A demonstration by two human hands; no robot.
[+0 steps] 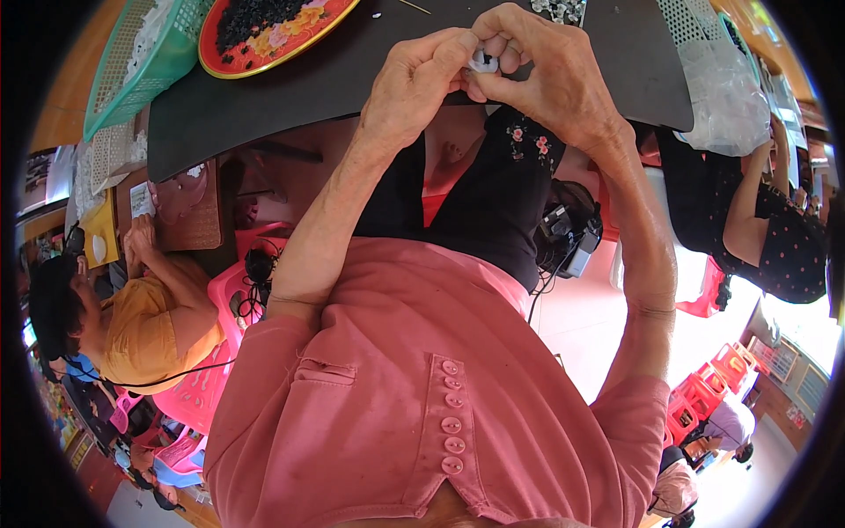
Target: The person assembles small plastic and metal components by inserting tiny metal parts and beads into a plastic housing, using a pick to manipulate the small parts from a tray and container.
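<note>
Over the near edge of the dark table, my left hand and my right hand meet, fingertips touching. Between them is a small whitish, translucent piece with a black part, pinched by both hands. Fingers cover much of it, so its exact kind is unclear. Left of my hands lies a red floral tray bearing a heap of small black pieces. Beyond my right hand sits a cluster of small clear and dark pieces.
A green basket with white items stands at the table's left end. A clear plastic bag hangs by a white mesh basket on the right. A thin stick lies farther back. Other people sit at both sides, one in a yellow shirt.
</note>
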